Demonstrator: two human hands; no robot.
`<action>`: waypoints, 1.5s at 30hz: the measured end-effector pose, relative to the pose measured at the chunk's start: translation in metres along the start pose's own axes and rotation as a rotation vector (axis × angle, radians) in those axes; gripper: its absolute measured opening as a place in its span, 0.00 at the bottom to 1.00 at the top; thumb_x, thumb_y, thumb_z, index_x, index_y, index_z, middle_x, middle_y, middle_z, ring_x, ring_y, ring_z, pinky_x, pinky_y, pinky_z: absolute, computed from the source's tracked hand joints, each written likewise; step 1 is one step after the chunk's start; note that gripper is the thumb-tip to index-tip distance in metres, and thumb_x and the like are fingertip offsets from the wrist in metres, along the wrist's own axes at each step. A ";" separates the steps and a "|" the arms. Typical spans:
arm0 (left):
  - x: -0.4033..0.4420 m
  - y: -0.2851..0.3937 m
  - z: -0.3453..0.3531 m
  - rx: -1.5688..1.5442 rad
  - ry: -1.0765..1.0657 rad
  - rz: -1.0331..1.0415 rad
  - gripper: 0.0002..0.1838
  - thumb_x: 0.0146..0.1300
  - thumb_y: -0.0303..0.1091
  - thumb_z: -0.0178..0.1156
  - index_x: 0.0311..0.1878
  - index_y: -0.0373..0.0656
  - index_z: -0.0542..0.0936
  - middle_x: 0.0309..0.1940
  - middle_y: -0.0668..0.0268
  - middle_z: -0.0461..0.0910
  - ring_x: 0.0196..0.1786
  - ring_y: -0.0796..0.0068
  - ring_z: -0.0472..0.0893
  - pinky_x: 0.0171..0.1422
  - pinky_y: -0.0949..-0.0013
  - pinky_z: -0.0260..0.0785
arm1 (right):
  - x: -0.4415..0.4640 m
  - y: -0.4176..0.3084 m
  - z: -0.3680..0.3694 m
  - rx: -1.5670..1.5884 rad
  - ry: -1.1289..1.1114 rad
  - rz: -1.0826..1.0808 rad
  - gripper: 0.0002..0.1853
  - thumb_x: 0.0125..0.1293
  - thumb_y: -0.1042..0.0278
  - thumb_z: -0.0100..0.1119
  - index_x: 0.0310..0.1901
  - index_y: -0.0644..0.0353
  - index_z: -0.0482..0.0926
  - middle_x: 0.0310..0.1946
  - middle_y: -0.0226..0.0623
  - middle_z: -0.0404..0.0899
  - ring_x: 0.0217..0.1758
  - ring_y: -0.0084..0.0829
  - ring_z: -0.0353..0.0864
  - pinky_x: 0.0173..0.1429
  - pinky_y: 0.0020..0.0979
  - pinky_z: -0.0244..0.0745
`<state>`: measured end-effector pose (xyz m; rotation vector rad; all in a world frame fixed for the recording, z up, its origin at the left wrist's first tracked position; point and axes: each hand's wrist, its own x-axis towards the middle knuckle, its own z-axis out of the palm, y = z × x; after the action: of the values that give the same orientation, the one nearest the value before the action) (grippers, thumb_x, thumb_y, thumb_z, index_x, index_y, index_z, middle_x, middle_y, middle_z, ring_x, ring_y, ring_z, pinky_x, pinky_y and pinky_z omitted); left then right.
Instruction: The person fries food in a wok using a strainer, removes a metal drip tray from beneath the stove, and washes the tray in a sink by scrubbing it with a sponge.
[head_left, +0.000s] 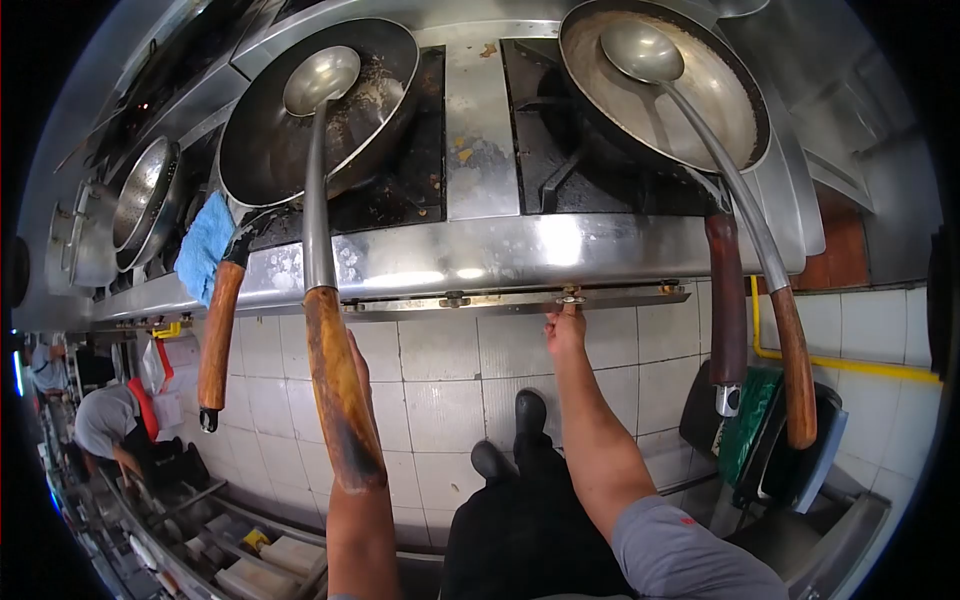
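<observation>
My right hand (567, 330) is closed on a small gas knob (572, 297) on the rail (510, 300) along the stove's front edge. My left hand (359, 358) is mostly hidden behind the ladle's wooden handle (340, 380); its fingers do not show. That ladle (322, 78) rests in a dark wok (262, 150) on the left burner, its handle sticking out toward me. A second ladle (643, 52) lies in a lighter-bottomed wok (722, 105) on the right burner. Another knob (455, 299) sits on the rail between my hands.
A blue cloth (204, 248) hangs by the left wok's handle (220, 335). Strainers (146, 205) stand farther left. A yellow pipe (850, 364) runs along the tiled wall at right, above a bin with a green bag (750, 425). Another person (108, 418) bends at far left.
</observation>
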<state>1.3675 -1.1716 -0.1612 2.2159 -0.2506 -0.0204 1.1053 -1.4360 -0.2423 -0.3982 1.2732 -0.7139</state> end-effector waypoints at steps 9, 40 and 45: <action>0.053 0.009 -0.024 0.366 -0.151 0.318 0.19 0.66 0.31 0.53 0.57 0.32 0.73 0.55 0.48 0.75 0.58 0.49 0.74 0.63 0.56 0.65 | -0.005 0.002 -0.004 -0.131 0.111 0.000 0.25 0.63 0.40 0.59 0.49 0.53 0.74 0.29 0.26 0.73 0.26 0.20 0.70 0.21 0.23 0.59; 0.069 -0.112 -0.018 0.468 -0.481 0.096 0.23 0.70 0.47 0.48 0.53 0.37 0.78 0.44 0.50 0.81 0.49 0.52 0.79 0.56 0.60 0.69 | -0.044 0.015 -0.140 0.143 0.053 0.051 0.20 0.63 0.58 0.63 0.51 0.56 0.69 0.41 0.35 0.78 0.39 0.31 0.80 0.42 0.37 0.79; 0.075 -0.116 -0.009 0.138 -0.448 -0.017 0.25 0.74 0.48 0.42 0.51 0.31 0.75 0.41 0.54 0.81 0.44 0.62 0.78 0.53 0.64 0.67 | -0.068 0.006 -0.140 0.180 0.039 -0.004 0.23 0.63 0.56 0.64 0.52 0.57 0.66 0.43 0.36 0.77 0.43 0.33 0.80 0.47 0.38 0.78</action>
<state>1.4617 -1.1100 -0.2411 2.3293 -0.4909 -0.5273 0.9651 -1.3700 -0.2348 -0.2408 1.2336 -0.8356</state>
